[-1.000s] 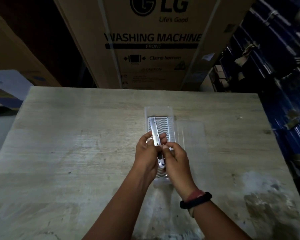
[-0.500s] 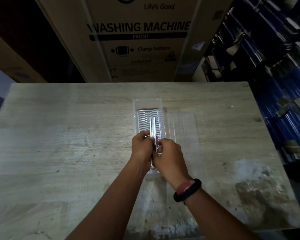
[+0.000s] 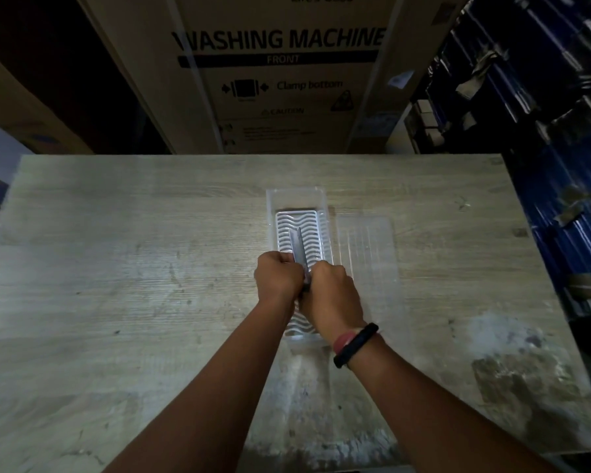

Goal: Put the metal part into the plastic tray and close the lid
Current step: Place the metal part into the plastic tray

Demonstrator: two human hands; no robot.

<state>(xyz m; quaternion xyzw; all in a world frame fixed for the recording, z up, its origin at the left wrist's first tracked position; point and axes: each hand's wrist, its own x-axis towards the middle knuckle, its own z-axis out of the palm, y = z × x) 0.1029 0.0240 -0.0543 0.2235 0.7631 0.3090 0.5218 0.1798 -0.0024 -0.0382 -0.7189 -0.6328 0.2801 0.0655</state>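
Since the earlier frame, the long flat silver metal part has dropped lower over the clear ribbed plastic tray. Left hand and right hand fingers are closed around its near end. Uneven release could leave the far end riding the ribs beyond the fingertips, blocking the transparent flat lid.

Dim overall; the table is brightest mid-frame, falling to near-black corners; soft glare whitens the tray; edges bow with wide-angle distortion; hands slightly blurred.

Shiny metal part, clear glossy plastic tray, worn matt wooden table.
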